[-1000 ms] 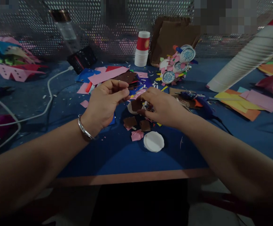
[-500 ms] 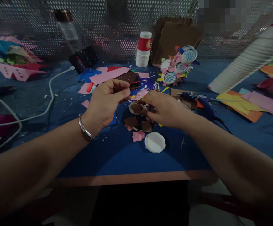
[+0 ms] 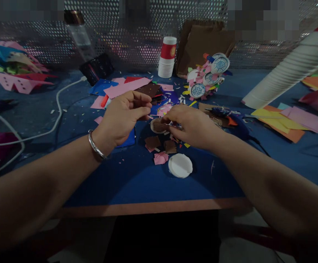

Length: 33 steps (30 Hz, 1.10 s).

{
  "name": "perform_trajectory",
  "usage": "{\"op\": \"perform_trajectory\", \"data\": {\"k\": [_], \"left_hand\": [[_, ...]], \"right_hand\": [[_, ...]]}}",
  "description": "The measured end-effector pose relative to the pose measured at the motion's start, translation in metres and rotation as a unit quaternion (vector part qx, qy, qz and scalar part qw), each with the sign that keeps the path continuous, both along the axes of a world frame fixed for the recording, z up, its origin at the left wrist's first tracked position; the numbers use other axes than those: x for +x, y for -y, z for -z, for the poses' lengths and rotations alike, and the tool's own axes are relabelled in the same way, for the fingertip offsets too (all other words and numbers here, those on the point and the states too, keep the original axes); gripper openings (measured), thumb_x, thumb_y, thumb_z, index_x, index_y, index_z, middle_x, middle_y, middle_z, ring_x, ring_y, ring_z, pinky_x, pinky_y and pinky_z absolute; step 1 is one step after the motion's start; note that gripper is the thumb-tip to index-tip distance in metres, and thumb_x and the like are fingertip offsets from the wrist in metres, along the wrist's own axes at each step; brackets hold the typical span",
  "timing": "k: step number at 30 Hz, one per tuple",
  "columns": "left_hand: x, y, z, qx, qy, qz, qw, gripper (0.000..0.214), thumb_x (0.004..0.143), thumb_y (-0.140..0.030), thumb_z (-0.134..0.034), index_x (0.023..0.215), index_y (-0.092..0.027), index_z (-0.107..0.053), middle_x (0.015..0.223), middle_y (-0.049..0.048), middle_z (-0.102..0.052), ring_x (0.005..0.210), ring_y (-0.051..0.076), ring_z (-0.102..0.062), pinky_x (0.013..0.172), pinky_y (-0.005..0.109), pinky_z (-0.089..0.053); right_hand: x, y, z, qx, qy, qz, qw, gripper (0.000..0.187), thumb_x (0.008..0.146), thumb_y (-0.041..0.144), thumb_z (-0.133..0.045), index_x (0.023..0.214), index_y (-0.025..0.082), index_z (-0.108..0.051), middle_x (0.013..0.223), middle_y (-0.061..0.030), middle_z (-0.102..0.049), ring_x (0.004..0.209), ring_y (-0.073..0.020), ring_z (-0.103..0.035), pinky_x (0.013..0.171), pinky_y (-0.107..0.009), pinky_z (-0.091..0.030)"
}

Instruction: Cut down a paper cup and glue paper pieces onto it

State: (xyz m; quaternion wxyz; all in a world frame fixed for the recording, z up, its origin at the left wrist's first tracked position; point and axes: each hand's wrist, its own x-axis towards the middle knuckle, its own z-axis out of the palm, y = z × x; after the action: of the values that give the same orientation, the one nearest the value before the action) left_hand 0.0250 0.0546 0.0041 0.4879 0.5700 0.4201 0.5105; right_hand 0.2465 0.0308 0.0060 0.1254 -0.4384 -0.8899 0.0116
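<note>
My left hand [image 3: 124, 115] hovers left of the middle, fingers half curled and the thumb apart from them. Nothing shows in its grasp. My right hand [image 3: 190, 122] pinches at a brown cardboard piece [image 3: 159, 126], which lies over a round white paper disc [image 3: 152, 128]. The fingers partly cover both. Just below are two more cardboard pieces [image 3: 152, 141] and a crumpled pink paper scrap [image 3: 161, 157]. Closer to me sits a round white paper cup base [image 3: 180, 166].
A hot glue gun [image 3: 230, 117] rests at right beside coloured paper sheets [image 3: 284, 122]. Behind stand a stack of paper cups [image 3: 166, 58] and a decorated cup-base model [image 3: 205, 78]. A long cup stack [image 3: 287, 69] leans at right. A white cable [image 3: 58, 109] crosses the left side.
My right fingers have shifted slightly on the cardboard piece, and its visible outline differs a little. The left hand stays almost in place.
</note>
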Motion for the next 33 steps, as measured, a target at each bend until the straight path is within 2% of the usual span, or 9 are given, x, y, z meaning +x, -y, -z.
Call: {"op": "perform_trajectory", "data": {"k": [2, 5, 8, 11, 17, 20, 26, 33], "left_hand": [[-0.007, -0.003, -0.001, 0.062, -0.124, 0.02, 0.99, 0.028, 0.076, 0.003, -0.073, 0.092, -0.019, -0.075, 0.096, 0.0031, -0.078, 0.091, 0.017, -0.073, 0.083, 0.032, -0.057], [-0.015, -0.008, 0.0, 0.166, -0.288, 0.032, 0.943, 0.031, 0.074, 0.001, -0.07, 0.095, -0.021, -0.075, 0.103, 0.0044, -0.081, 0.098, 0.021, -0.075, 0.092, 0.035, -0.055], [-0.018, -0.01, 0.004, 0.173, -0.352, 0.07, 0.917, 0.03, 0.076, -0.005, -0.07, 0.099, -0.023, -0.075, 0.106, 0.0051, -0.083, 0.098, 0.023, -0.076, 0.09, 0.035, -0.056], [-0.016, -0.009, 0.008, 0.172, -0.356, 0.099, 0.913, 0.032, 0.078, -0.008, -0.072, 0.104, -0.024, -0.076, 0.112, 0.0051, -0.084, 0.102, 0.024, -0.076, 0.095, 0.035, -0.058], [-0.014, -0.008, 0.007, 0.183, -0.38, 0.132, 0.897, 0.041, 0.078, -0.003, -0.062, 0.107, -0.026, -0.079, 0.119, 0.004, -0.085, 0.115, 0.025, -0.077, 0.106, 0.037, -0.056], [-0.015, -0.009, 0.008, 0.19, -0.38, 0.139, 0.895, 0.041, 0.079, -0.007, -0.063, 0.112, -0.025, -0.079, 0.124, 0.0045, -0.084, 0.116, 0.026, -0.077, 0.107, 0.038, -0.056], [-0.014, -0.011, 0.011, 0.181, -0.344, 0.137, 0.911, 0.045, 0.076, -0.001, -0.063, 0.109, -0.027, -0.079, 0.121, 0.0048, -0.084, 0.114, 0.025, -0.077, 0.106, 0.039, -0.056], [-0.012, -0.009, 0.008, 0.17, -0.329, 0.135, 0.919, 0.043, 0.074, 0.002, -0.064, 0.105, -0.024, -0.078, 0.116, 0.0036, -0.084, 0.11, 0.023, -0.078, 0.105, 0.035, -0.057]], "right_hand": [[-0.001, 0.001, 0.0, 0.008, 0.008, -0.015, 1.0, 0.025, 0.103, 0.02, -0.054, 0.113, 0.015, -0.077, 0.117, -0.016, -0.076, 0.118, -0.0324, -0.068, 0.101, -0.045, -0.053], [0.0, 0.002, 0.002, 0.018, 0.03, -0.027, 0.999, 0.028, 0.107, 0.024, -0.051, 0.111, 0.016, -0.078, 0.112, -0.0154, -0.074, 0.114, -0.0316, -0.066, 0.098, -0.044, -0.052], [0.001, 0.002, 0.003, 0.019, 0.046, -0.034, 0.998, 0.031, 0.109, 0.027, -0.05, 0.114, 0.017, -0.078, 0.111, -0.0147, -0.073, 0.11, -0.0304, -0.065, 0.095, -0.043, -0.05], [0.003, 0.002, 0.002, 0.016, 0.051, -0.05, 0.997, 0.034, 0.11, 0.027, -0.048, 0.117, 0.015, -0.079, 0.112, -0.016, -0.072, 0.11, -0.0307, -0.063, 0.096, -0.043, -0.049], [0.003, 0.005, 0.0, 0.003, 0.037, -0.051, 0.998, 0.038, 0.11, 0.029, -0.049, 0.133, 0.015, -0.076, 0.123, -0.0188, -0.071, 0.114, -0.0338, -0.062, 0.096, -0.045, -0.048], [0.001, 0.007, 0.001, -0.003, 0.051, -0.058, 0.997, 0.037, 0.11, 0.03, -0.051, 0.132, 0.016, -0.078, 0.124, -0.019, -0.071, 0.115, -0.0351, -0.061, 0.095, -0.046, -0.047], [0.005, 0.006, 0.003, 0.015, 0.054, -0.092, 0.994, 0.036, 0.111, 0.034, -0.055, 0.131, 0.016, -0.078, 0.12, -0.0174, -0.074, 0.113, -0.0339, -0.061, 0.1, -0.047, -0.046], [0.005, 0.01, 0.001, 0.026, 0.068, -0.108, 0.992, 0.04, 0.112, 0.036, -0.054, 0.134, 0.013, -0.078, 0.118, -0.0188, -0.075, 0.113, -0.0354, -0.06, 0.101, -0.05, -0.047]]}}
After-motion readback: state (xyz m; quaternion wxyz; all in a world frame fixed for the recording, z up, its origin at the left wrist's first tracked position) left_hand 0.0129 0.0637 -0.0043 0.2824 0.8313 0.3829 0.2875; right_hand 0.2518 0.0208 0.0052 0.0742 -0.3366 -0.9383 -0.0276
